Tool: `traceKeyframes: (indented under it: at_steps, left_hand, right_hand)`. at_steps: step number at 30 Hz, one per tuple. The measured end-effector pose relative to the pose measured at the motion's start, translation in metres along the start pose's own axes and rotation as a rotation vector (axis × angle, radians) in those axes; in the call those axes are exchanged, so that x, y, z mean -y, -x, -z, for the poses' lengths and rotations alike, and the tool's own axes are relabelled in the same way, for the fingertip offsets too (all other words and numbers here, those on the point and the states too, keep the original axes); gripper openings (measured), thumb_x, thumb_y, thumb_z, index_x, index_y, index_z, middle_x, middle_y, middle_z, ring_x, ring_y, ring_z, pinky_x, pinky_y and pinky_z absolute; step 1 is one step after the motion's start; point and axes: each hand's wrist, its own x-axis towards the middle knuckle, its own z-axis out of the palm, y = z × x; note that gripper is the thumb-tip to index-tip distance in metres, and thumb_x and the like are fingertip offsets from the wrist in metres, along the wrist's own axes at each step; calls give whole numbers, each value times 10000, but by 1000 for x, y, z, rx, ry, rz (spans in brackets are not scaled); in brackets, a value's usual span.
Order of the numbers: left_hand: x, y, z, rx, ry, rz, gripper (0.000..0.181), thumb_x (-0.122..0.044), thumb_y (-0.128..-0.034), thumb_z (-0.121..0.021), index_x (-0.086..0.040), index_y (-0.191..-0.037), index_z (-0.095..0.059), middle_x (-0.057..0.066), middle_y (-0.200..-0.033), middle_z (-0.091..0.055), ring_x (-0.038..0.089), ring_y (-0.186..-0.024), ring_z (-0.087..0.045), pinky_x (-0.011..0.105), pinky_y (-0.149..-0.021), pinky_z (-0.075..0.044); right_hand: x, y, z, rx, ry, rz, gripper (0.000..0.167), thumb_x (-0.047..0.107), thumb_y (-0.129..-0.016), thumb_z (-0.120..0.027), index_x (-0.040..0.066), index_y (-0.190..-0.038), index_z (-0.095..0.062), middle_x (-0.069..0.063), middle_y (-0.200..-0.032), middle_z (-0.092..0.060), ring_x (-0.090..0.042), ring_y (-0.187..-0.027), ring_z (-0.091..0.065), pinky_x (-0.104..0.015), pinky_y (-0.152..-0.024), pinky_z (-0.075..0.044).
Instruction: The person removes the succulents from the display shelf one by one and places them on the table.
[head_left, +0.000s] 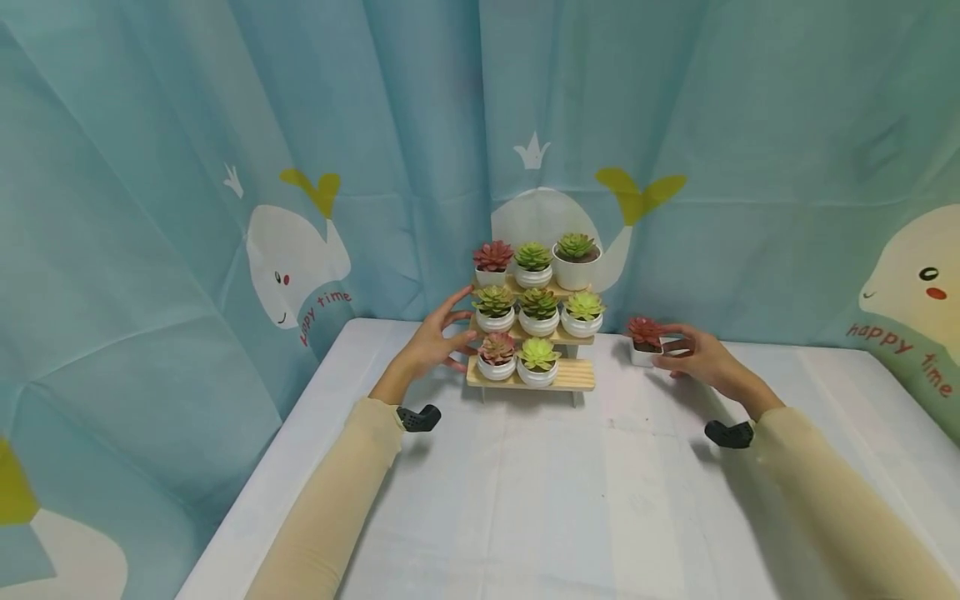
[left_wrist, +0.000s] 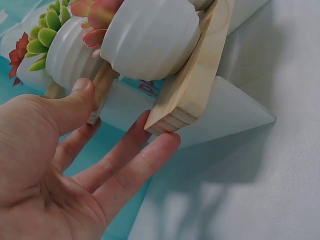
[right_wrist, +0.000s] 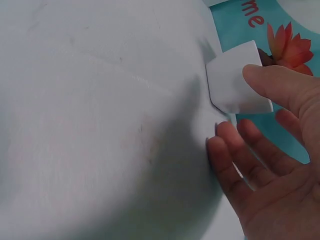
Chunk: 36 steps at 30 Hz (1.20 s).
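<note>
A three-tier wooden stand holds several potted succulents, with a bare spot at the right of its lowest tier. My left hand is at the stand's left end. In the left wrist view, the spread fingers of that hand touch the end of the lowest plank, and its thumb rests at the plank above. Right of the stand, my right hand holds a small white square pot with a red succulent. The right wrist view shows the thumb of this hand against the pot's side.
A white cloth covers the table. Behind it hangs a blue curtain with whale prints, close to the stand and the square pot. A black wrist device is at the left wrist, another at the right.
</note>
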Motion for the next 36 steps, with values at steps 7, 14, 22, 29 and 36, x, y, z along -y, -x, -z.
traceKeyframes:
  at_steps: [7,14,22,29,36]
  left_hand:
    - [3,-1,1,7,-3,-13,779,-90,-1036,-624,-453,-1616,-254,135,-1611,-365,402,-937,-735,534,-662,-632]
    - [6,-2,0,15,3,-27,779,-92,-1033,-630,-449,-1617,-258,135,-1611,-365,393,-929,-737,526,-656,-634]
    - [8,-1,0,13,4,-29,774,-102,-1032,-634,-450,-1615,-262,139,-1613,-357,424,-953,-726,571,-683,-624]
    - [6,2,1,6,11,-15,773,-107,-1030,-639,-466,-1607,-270,127,-1611,-363,403,-926,-732,581,-690,-620]
    - [4,-1,2,14,27,-15,773,-106,-1030,-638,-478,-1602,-274,123,-1614,-360,418,-942,-728,557,-676,-626]
  right_hand:
    - [6,9,10,16,126,24,818,289,-982,-738,21,-1596,-268,-325,-1420,-524,-432,-1233,-586,-400,-858,-598]
    - [15,23,21,19,199,71,854,340,-959,-761,45,-1598,-276,-319,-1402,-542,-462,-1196,-611,-380,-834,-596]
    - [25,40,27,29,259,133,830,313,-962,-762,54,-1593,-290,-320,-1381,-559,-429,-1146,-656,-345,-821,-586]
    - [32,49,23,-6,301,177,801,303,-945,-784,69,-1571,-344,-286,-1355,-598,-407,-1123,-674,-363,-823,-581]
    - [43,55,12,-40,287,249,769,256,-932,-800,76,-1553,-384,-242,-1357,-609,-415,-1131,-663,-274,-812,-578]
